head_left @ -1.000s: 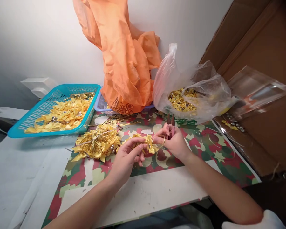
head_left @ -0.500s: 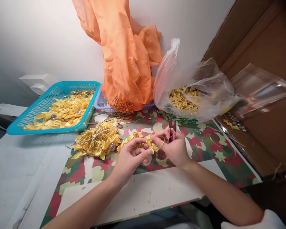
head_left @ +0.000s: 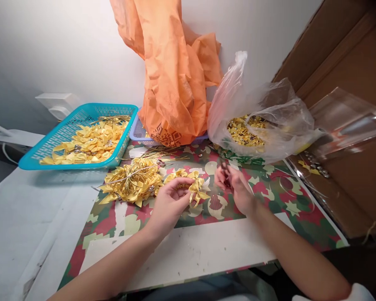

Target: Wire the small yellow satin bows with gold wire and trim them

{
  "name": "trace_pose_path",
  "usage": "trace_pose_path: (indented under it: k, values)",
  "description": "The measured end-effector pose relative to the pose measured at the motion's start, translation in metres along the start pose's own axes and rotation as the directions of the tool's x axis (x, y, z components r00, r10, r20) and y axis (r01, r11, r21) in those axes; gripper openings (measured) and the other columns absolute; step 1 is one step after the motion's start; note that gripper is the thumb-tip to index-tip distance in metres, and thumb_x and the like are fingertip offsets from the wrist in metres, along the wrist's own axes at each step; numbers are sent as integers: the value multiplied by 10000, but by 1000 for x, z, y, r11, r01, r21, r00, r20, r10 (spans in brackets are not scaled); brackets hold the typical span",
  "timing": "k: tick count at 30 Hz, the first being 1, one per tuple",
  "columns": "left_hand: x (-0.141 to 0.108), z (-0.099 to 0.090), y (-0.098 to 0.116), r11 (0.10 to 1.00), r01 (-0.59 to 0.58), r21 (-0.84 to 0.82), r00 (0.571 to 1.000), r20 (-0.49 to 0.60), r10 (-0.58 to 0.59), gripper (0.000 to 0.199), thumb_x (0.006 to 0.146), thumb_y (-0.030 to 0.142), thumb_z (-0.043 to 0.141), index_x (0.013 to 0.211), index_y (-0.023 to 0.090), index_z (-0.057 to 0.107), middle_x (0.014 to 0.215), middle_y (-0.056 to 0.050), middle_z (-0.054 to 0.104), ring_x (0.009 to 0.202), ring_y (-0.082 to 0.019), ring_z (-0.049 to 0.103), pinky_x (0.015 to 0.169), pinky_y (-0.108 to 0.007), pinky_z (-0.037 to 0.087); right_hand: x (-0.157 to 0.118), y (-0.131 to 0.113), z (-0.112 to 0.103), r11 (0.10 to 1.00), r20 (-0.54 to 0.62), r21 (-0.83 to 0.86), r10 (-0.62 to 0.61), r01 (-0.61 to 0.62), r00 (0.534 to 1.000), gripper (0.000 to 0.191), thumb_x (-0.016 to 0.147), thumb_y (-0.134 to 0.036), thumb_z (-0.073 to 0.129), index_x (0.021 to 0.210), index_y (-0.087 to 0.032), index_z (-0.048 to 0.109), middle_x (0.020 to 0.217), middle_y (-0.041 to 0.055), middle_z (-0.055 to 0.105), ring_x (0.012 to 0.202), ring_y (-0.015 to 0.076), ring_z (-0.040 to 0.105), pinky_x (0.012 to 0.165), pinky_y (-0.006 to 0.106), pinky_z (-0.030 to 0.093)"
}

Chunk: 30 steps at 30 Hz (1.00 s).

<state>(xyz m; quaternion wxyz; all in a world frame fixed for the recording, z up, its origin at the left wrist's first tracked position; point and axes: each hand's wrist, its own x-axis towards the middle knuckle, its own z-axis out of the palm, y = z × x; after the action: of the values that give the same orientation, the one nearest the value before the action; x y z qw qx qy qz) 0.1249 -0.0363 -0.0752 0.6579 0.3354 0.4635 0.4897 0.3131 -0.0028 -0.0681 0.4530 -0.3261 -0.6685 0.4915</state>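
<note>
Between the thumb and fingers of my left hand (head_left: 172, 200) is a yellow ribbon bow (head_left: 198, 190) with gold wire hanging from it. My right hand (head_left: 236, 186), blurred by motion, is closed around dark-tipped pliers (head_left: 226, 173), a short way right of the bow and apart from it. Left of my left hand lies a tied bundle of yellow bows (head_left: 130, 182) with gold wire looped at its centre. A few more yellow bows (head_left: 177, 174) rest on the table just behind my left fingers.
A turquoise basket (head_left: 72, 168) of yellow bows stands at the left. Behind are a lilac basket (head_left: 138, 133), an orange bag (head_left: 175, 83) and a clear plastic bag (head_left: 219, 121) with gold pieces. Loose gold wires (head_left: 163, 154) lie in front. A cardboard box (head_left: 344, 54) borders the right.
My right hand has let go of the bow's wire and drawn away to the right with the pliers. My left hand keeps the bow. The view has shifted slightly.
</note>
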Motion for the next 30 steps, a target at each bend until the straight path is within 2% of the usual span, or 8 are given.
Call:
trace_pose_path:
  k: [3, 5, 8, 10, 16, 19, 24, 30]
  values:
    - [0, 2, 1, 998, -41, 42, 999, 9, 41, 241, 632, 176, 813, 843, 148, 699, 633, 12, 686, 563, -73, 589, 514, -139, 461, 2, 1, -4, 942, 123, -335, 1, 40, 992, 482, 939, -591, 402, 674, -189, 430, 565, -47, 336, 508, 88, 299, 486, 241, 233]
    - [0, 3, 0, 997, -55, 53, 998, 26, 54, 229, 635, 176, 808, 842, 150, 715, 691, -10, 715, 615, -93, 622, 552, -156, 491, 0, 2, -2, 898, 141, -424, -64, 119, 988, 423, 901, -536, 520, 675, -181, 479, 559, -48, 379, 514, 82, 329, 496, 230, 255]
    - [1, 2, -3, 996, -63, 59, 996, 62, 59, 241, 626, 169, 810, 852, 151, 731, 796, -40, 746, 736, -144, 678, 653, -207, 546, -4, 6, 7, 904, 111, -381, -166, 196, 980, 226, 813, -394, 671, 798, -181, 597, 606, -46, 517, 494, 66, 381, 480, 202, 312]
    - [1, 1, -4, 997, -51, 65, 996, 80, 45, 251, 620, 160, 810, 859, 151, 733, 802, -41, 747, 757, -157, 688, 687, -229, 558, -6, 9, 12, 897, 140, -347, -239, 273, 961, 101, 800, -243, 641, 886, -191, 652, 630, -37, 599, 484, 67, 444, 479, 189, 355]
    - [2, -1, -6, 995, 101, -1, 995, 20, -101, 315, 639, 172, 787, 945, 168, 713, 620, 2, 713, 569, -108, 648, 548, -178, 502, -4, 14, 16, 815, 126, -339, -455, 469, 882, 259, 763, -41, 499, 814, -199, 697, 609, -20, 685, 481, 80, 546, 500, 190, 413]
    - [3, 0, -3, 984, 136, -116, 991, -6, -137, 317, 598, 172, 813, 902, 166, 721, 641, 4, 724, 578, -112, 666, 591, -194, 529, -4, 18, 17, 813, 152, -310, -468, 492, 870, 309, 776, -33, 464, 862, -202, 708, 634, -11, 704, 477, 80, 558, 507, 196, 430]
    - [4, 0, 1, 956, 155, -248, 988, 24, -154, 315, 564, 180, 856, 855, 165, 739, 702, 2, 735, 626, -117, 681, 659, -219, 554, -6, 26, 19, 866, 152, -246, -410, 436, 899, 241, 835, -88, 510, 877, -199, 720, 642, 2, 701, 528, 95, 608, 529, 201, 463]
    - [5, -1, -2, 961, 195, -198, 981, 59, -186, 391, 538, 237, 906, 882, 168, 734, 710, -21, 746, 626, -135, 684, 647, -240, 552, -6, 26, 21, 878, 168, -233, -388, 419, 906, 198, 843, -101, 529, 827, -186, 708, 644, 5, 698, 528, 93, 592, 522, 199, 444]
